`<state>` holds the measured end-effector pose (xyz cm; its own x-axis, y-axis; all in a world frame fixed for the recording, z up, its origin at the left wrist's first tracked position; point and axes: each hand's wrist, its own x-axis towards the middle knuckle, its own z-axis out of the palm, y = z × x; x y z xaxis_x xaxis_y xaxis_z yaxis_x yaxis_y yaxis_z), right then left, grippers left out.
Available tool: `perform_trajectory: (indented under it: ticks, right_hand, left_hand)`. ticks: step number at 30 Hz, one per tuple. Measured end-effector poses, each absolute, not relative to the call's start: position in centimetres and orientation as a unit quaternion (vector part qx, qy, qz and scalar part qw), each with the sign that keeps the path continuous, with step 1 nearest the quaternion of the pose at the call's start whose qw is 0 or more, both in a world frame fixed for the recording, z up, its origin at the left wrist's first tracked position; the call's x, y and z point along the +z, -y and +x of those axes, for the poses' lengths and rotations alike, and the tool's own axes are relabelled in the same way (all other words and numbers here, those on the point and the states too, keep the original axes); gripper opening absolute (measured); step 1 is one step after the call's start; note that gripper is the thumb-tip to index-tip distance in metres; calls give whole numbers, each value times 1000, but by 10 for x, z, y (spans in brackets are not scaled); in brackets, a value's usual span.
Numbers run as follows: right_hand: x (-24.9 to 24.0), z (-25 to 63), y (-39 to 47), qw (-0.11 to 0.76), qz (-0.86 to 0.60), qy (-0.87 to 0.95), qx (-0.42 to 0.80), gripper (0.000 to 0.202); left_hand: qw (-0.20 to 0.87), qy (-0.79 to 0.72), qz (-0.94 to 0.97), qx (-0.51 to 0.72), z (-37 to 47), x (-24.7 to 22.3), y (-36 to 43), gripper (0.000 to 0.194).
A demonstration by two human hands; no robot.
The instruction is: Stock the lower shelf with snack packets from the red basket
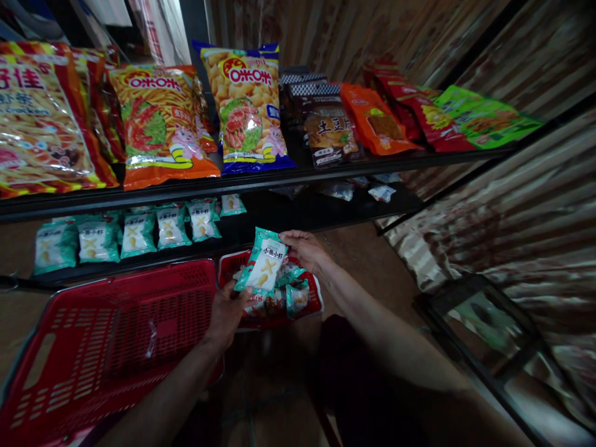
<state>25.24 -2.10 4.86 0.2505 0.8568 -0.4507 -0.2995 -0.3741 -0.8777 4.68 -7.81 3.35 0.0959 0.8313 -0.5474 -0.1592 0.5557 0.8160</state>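
Note:
A small teal and white snack packet is held between my two hands, its printed front facing up. My left hand grips its lower left corner, and my right hand pinches its upper right edge. Directly beneath is a small red and white tray filled with more snack packets, among them a teal one at the right. The held packet covers part of the tray's contents. On the lower shelf to the left, several matching teal packets stand in a row.
A red plastic basket with slotted walls stands at the left, beside the tray. Larger snack bags, including an orange one and a blue one, line the upper shelf. A black-framed object lies at the right by the draped curtain.

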Motion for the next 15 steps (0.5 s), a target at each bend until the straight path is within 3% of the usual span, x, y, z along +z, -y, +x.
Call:
perform_trajectory:
  ticks: [10, 15]
  right_hand:
    - [54, 246, 19, 510, -544, 331, 578, 33]
    - [58, 245, 19, 480, -561, 363, 569, 36]
  left_hand:
    - [686, -545, 299, 377, 45, 32, 78, 19]
    - [662, -557, 369, 339, 43, 30, 77, 10]
